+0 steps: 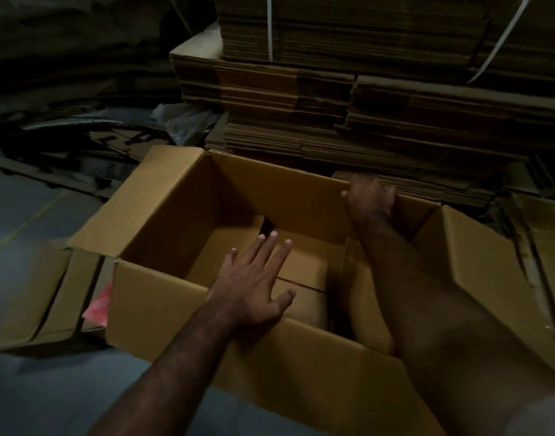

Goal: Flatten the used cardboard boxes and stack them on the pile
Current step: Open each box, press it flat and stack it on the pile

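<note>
Nearest to the viewer, the open brown cardboard box (163, 297) stands upright on the grey floor (24, 221), its top flaps folded outward and its long axis running from near left to far right. The left hand (254, 278) reaches over the near wall into the box, its fingers straight and spread, the palm facing down toward the bottom flaps (304, 278). Whether it already touches them I cannot tell. The bottom flaps look partly loosened, with a dark gap at their far end. The right hand (369, 199) is further away, its fingers curled over the top edge of the far wall and gripping it.

The left hand is the nearer one to the bottom of the box, so I judge that it will push the bottom open, while the right hand steadies the far wall.

To the near left lies a partly collapsed brown carton (34, 294) with a pink scrap (98, 306) beside it. Beyond the box rises the tall pile of flattened brown cardboard sheets (301, 102), some bundles tied with white straps (270, 26).
</note>
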{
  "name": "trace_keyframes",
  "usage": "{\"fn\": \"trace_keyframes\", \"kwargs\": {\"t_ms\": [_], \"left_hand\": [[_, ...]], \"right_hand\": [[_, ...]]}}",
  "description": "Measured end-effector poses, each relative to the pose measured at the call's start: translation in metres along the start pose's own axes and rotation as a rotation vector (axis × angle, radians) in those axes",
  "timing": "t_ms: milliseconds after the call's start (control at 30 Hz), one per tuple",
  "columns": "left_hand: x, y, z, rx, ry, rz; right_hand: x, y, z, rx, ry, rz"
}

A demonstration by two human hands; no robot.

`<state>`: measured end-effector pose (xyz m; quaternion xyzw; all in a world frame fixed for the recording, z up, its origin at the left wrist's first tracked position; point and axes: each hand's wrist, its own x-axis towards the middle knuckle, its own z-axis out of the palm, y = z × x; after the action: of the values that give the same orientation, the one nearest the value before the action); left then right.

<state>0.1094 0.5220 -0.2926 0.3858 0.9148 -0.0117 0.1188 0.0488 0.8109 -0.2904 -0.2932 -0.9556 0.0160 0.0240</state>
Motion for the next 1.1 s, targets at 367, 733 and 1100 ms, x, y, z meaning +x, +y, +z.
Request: {"fn": "trace_keyframes", "kwargs": {"t_ms": [367, 733, 1100], "left_hand": [[-0.011, 0.008, -0.010, -0.023, -0.001, 0.005], [-0.106, -0.020, 0.014, -0.052, 0.175, 0.257], [-0.209, -0.064, -0.014, 0.237, 0.302, 0.348]], "right_hand": [[-0.188, -0.005, -0.031, 0.406, -0.148, -0.079], [-0.397, -0.034, -0.004, -0.011, -0.081, -0.410], [-0.445, -0.056, -0.063, -0.098, 0.111, -0.155]]}}
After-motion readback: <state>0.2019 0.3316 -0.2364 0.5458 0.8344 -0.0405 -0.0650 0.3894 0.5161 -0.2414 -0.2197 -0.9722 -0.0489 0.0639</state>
